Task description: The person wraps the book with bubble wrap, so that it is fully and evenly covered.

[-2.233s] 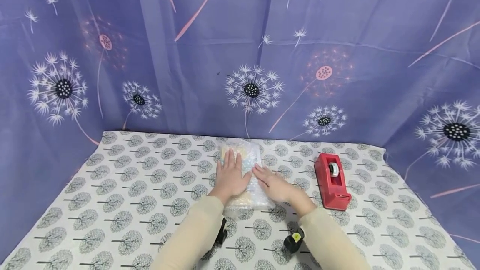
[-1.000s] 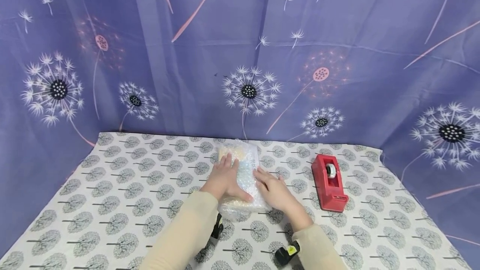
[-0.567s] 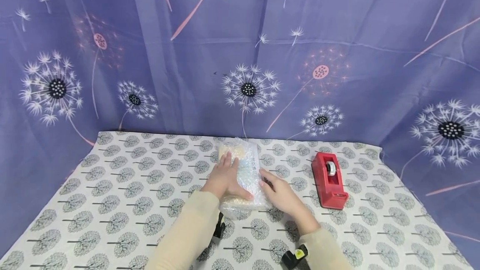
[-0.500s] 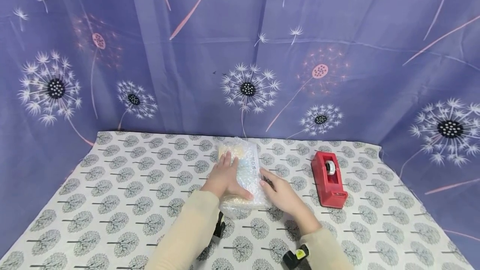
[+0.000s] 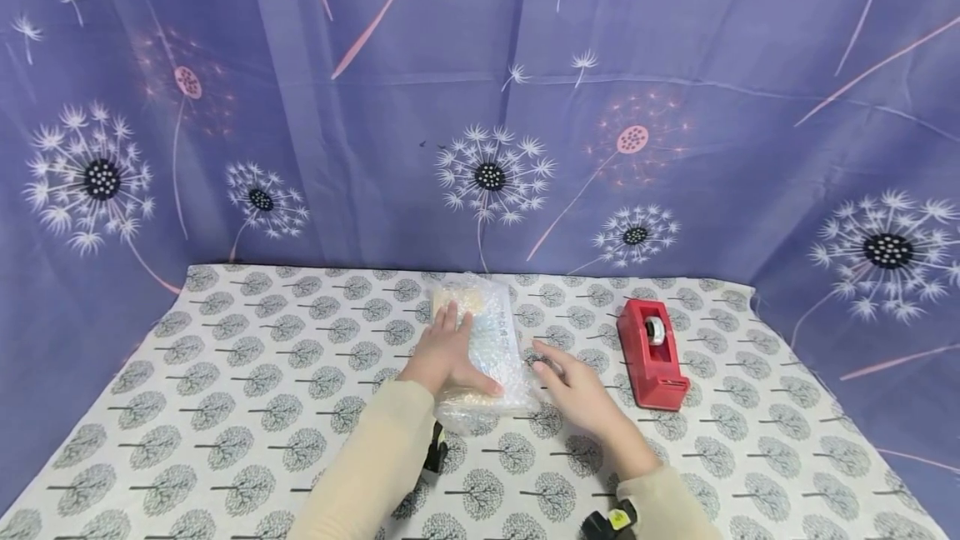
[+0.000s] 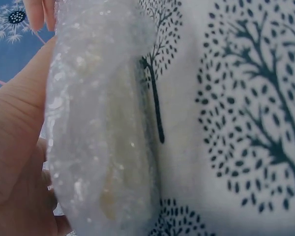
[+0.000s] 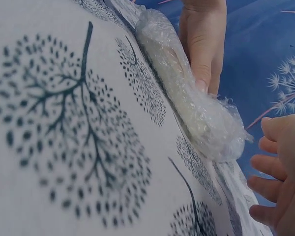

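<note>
A flat package in clear bubble wrap (image 5: 491,336) lies on the patterned cloth, with yellowish and pale blue parts showing through. The left hand (image 5: 450,357) rests on its left side, fingers and thumb spread. Just off the package's right edge, the right hand (image 5: 581,390) has its fingers loosely bent and holds nothing. In the left wrist view the wrap (image 6: 98,123) bulges at the package's near end beside the left hand (image 6: 14,128). The right wrist view shows a gap between the right hand (image 7: 285,172) and the wrap (image 7: 187,93).
A red tape dispenser (image 5: 652,357) with a roll of tape stands right of the right hand. The tree-print cloth (image 5: 247,398) covers the table, and a purple dandelion-print curtain (image 5: 390,148) hangs behind it.
The right hand has moved off the package to the right. The left hand slid slightly down and left earlier, its thumb shifting toward the near edge, and stays on the wrap.
</note>
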### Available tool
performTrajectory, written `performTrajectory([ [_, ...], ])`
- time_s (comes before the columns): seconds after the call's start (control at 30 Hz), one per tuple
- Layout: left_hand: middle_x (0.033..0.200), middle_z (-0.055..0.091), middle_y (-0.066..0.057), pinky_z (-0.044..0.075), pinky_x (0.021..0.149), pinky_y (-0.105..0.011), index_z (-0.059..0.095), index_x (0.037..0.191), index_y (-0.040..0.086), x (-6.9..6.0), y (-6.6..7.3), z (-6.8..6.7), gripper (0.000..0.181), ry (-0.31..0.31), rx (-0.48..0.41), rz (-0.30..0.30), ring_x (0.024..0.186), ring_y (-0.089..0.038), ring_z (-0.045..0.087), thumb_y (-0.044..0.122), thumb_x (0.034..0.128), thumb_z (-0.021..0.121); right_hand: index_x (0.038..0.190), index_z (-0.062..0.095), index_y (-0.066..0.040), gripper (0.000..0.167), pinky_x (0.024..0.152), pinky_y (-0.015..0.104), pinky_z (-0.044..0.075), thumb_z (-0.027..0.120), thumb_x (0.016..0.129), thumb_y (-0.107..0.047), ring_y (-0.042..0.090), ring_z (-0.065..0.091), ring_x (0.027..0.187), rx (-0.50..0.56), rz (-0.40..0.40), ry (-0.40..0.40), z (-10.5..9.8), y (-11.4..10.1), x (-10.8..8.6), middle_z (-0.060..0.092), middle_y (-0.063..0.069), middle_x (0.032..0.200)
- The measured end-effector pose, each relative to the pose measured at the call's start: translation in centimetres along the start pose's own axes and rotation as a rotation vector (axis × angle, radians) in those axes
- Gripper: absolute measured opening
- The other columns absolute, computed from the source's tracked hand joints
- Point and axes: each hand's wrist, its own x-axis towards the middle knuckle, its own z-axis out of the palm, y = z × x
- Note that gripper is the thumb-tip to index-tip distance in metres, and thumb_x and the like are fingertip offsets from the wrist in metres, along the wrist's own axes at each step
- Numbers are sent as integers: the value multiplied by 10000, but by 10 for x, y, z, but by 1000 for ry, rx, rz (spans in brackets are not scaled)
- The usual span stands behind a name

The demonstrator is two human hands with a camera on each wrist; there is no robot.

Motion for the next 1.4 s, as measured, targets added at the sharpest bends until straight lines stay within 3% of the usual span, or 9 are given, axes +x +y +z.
performTrajectory([
  [0.07,1587,-87,-147,104,1197,-485,111,1525,99,0,-1,0,1366,0,2,1,1467,-345,-37,733,500,754,1374,497,-127,451,1065,521,391,517,969,-325,327,580,1168,2,-5,16,-3,3,-2,537,133,1373],
  [0.37,1588,-89,-145,94,1198,-485,107,1525,101,-1,-1,0,1369,7,-12,10,1467,-342,-44,727,497,757,1334,541,-111,422,989,533,460,519,970,-323,355,541,1214,-16,-23,82,-19,14,-12,557,137,1350],
  [0.5,1588,-84,-151,92,1197,-491,116,1524,94,-2,-1,0,1361,7,-22,16,1467,-345,-44,716,502,764,1313,566,-132,411,904,459,504,536,960,-340,203,639,930,-63,-19,129,-27,15,-17,594,101,1315],
  [0.6,1588,-85,-149,89,1197,-490,114,1525,97,-2,-1,0,1359,5,-23,15,1467,-342,-45,715,504,764,1302,575,-123,407,797,379,506,545,956,-335,59,494,576,-89,-20,153,-33,16,-20,617,80,1289],
  [0.77,1588,-88,-145,86,1197,-492,112,1525,101,-2,-2,1,1361,9,-26,17,1468,-341,-46,720,501,759,1279,593,-120,387,670,295,515,559,950,-321,-62,378,494,-124,-21,187,-46,19,-25,643,72,1247],
  [0.87,1588,-91,-145,85,1197,-494,110,1525,100,-2,-2,1,1362,10,-30,18,1467,-342,-49,723,500,757,1275,592,-116,386,497,253,443,562,949,-320,-38,296,437,-118,-8,197,-53,19,-28,690,94,921],
  [1.0,1589,-82,-150,93,1195,-498,114,1525,99,-2,-2,0,1363,16,-18,21,1468,-346,-40,734,500,749,1255,606,-117,361,375,235,324,565,949,-304,11,258,400,-125,10,224,-64,19,-32,461,31,576],
  [1.2,1588,-80,-153,90,1194,-505,115,1525,98,-2,-3,0,1357,17,-14,25,1467,-346,-39,733,506,747,1198,638,-77,305,474,225,413,601,928,-214,16,435,527,-157,4,311,-78,22,-39,700,131,937],
  [1.4,1589,-79,-149,88,1192,-511,119,1525,98,-1,-3,1,1352,17,-16,24,1467,-347,-39,731,508,746,1126,666,-37,258,639,214,507,634,897,-153,111,645,737,-214,-33,406,-89,32,-43,709,178,1028],
])
